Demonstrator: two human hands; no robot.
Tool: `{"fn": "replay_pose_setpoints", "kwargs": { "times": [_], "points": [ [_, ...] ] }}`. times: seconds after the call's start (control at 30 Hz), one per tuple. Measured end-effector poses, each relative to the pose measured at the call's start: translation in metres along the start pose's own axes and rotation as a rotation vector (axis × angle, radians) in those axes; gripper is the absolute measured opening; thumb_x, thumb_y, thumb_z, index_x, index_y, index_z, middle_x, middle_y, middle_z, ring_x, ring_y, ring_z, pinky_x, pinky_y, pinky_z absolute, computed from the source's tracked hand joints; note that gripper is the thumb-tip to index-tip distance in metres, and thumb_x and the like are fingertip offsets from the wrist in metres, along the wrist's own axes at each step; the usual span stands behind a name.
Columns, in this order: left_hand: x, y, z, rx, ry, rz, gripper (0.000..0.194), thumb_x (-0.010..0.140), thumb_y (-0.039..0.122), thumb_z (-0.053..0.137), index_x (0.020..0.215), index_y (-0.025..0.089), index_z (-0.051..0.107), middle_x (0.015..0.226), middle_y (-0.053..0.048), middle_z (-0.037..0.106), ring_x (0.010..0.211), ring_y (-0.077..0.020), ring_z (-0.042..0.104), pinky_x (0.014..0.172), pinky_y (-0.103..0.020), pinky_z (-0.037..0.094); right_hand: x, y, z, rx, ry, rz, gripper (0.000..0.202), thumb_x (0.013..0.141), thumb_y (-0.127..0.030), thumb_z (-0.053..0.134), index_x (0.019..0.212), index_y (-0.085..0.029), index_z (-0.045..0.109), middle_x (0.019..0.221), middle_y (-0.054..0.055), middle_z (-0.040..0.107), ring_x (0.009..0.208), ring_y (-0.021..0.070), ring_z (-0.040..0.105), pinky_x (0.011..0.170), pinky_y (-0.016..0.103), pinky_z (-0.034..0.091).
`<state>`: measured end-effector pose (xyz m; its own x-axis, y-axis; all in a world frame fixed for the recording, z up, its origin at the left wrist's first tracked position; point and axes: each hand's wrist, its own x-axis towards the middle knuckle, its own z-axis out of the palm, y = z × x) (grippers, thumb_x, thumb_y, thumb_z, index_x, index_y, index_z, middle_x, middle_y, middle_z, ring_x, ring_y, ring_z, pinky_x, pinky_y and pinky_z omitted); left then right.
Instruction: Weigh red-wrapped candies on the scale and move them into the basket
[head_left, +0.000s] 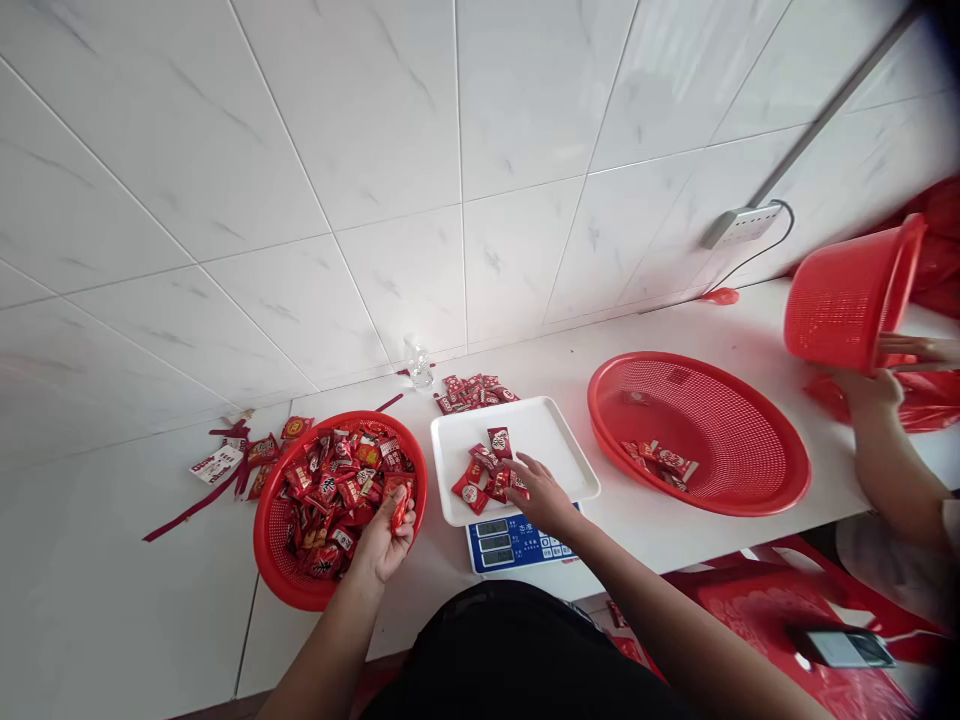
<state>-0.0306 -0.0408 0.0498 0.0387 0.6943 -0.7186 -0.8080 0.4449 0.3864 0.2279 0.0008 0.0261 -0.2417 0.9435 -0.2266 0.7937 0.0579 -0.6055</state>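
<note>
My left hand (386, 540) pinches a red candy packet (399, 508) over the near right side of a round red basket (264, 540), which is heaped with red wrapped candies (330, 490). My right hand (544, 495) reaches over the white tray (562, 440) of a blue scale (517, 543), fingers spread. Its fingertips are at a small group of red packets (480, 475) lying on the tray; whether they touch them I cannot tell. The figures on the scale's displays are too small to read.
More packets (476, 393) lie behind the tray, near a clear glass jar (418, 362). To the right stands a large red basket (720, 400) with some packets inside. Beyond it, a co-worker's hands (874, 385) hold a tilted red basket (847, 295). Ribbons (187, 510) lie at left.
</note>
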Motion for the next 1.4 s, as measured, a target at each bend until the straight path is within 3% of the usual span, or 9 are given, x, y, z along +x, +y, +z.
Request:
{"fn": "replay_pose_setpoints", "kwargs": {
  "times": [0.1,0.3,0.5,0.7,0.87,0.97,1.1,1.3,1.4],
  "points": [
    [-0.003,0.0,-0.01,-0.027,0.038,0.004,0.015,0.088,0.014,0.041,0.084,0.014,0.055,0.067,0.0,0.046,0.045,-0.0008,0.041,0.031,-0.006,0.031,-0.006,-0.001,0.013,-0.108,-0.114,-0.031,0.049,0.081,-0.03,0.048,0.129,-0.021,0.044,0.141,0.01,0.033,0.132,0.0263,0.024,0.103,0.041,0.029],
    [-0.007,-0.005,-0.007,0.016,0.053,0.01,0.014,0.088,0.012,0.039,0.085,0.014,0.053,0.067,0.0,0.046,0.045,-0.0018,0.043,0.031,-0.007,0.03,-0.011,-0.019,0.036,-0.238,-0.098,-0.172,0.052,0.081,-0.033,0.051,0.131,-0.032,0.04,0.149,0.003,0.018,0.136,0.029,0.005,0.107,0.05,0.015],
    [-0.007,-0.008,0.002,0.052,0.01,-0.003,0.008,0.086,0.012,0.044,0.086,0.015,0.052,0.067,0.002,0.045,0.046,-0.0021,0.044,0.031,-0.007,0.031,-0.004,-0.014,0.044,-0.259,-0.249,-0.346,0.044,0.085,-0.047,0.043,0.126,-0.032,0.048,0.145,0.002,0.029,0.136,0.031,0.005,0.104,0.059,-0.001],
    [-0.007,-0.007,-0.005,0.036,0.011,-0.001,0.009,0.085,0.011,0.047,0.09,0.015,0.054,0.067,0.002,0.046,0.045,-0.0017,0.044,0.031,-0.007,0.031,-0.001,0.003,0.022,-0.166,-0.116,-0.378,0.035,0.085,-0.046,0.043,0.11,-0.03,0.062,0.135,0.003,0.046,0.133,0.029,0.021,0.106,0.052,0.013],
    [-0.008,-0.009,-0.007,0.042,0.043,-0.003,0.011,0.086,0.01,0.044,0.087,0.015,0.053,0.068,0.001,0.046,0.045,-0.0013,0.043,0.032,-0.007,0.032,0.02,0.004,0.009,-0.159,0.038,-0.182,0.052,0.082,-0.055,0.043,0.129,-0.032,0.043,0.147,0.005,0.024,0.136,0.0283,0.01,0.105,0.051,0.016],
    [-0.01,-0.01,-0.002,0.064,0.047,-0.005,0.011,0.086,0.009,0.042,0.085,0.014,0.053,0.068,0.0,0.047,0.046,-0.0021,0.044,0.032,-0.008,0.033,0.039,0.007,0.006,-0.199,-0.006,-0.023,0.07,0.077,-0.061,0.045,0.137,-0.029,0.03,0.15,0.007,0.012,0.136,0.0304,-0.001,0.105,0.054,0.011],
    [-0.014,-0.009,0.003,0.077,0.04,0.002,0.01,0.086,0.01,0.043,0.082,0.015,0.051,0.066,0.001,0.045,0.047,-0.0025,0.045,0.033,-0.008,0.032,0.05,0.012,0.006,-0.229,-0.096,-0.043,0.068,0.077,-0.061,0.043,0.135,-0.026,0.033,0.149,0.005,0.018,0.136,0.0299,0.001,0.106,0.054,0.008],
    [-0.018,-0.01,-0.001,0.171,0.083,0.048,0.005,0.08,0.012,0.055,0.082,0.016,0.052,0.065,0.002,0.047,0.047,-0.0021,0.044,0.034,-0.009,0.031,0.019,-0.003,0.005,-0.059,0.01,-0.127,0.054,0.079,-0.053,0.048,0.125,-0.024,0.049,0.14,0.009,0.037,0.135,0.03,0.013,0.107,0.053,0.011],
    [-0.019,-0.022,0.003,0.34,0.11,0.154,0.018,0.073,0.019,0.065,0.087,0.018,0.054,0.069,0.003,0.051,0.047,-0.0024,0.045,0.036,-0.01,0.031,-0.008,-0.026,0.009,0.35,-0.135,-0.178,0.055,0.078,-0.052,0.052,0.124,-0.022,0.048,0.132,0.013,0.046,0.125,0.0286,0.036,0.102,0.048,0.029]
  ]
}}
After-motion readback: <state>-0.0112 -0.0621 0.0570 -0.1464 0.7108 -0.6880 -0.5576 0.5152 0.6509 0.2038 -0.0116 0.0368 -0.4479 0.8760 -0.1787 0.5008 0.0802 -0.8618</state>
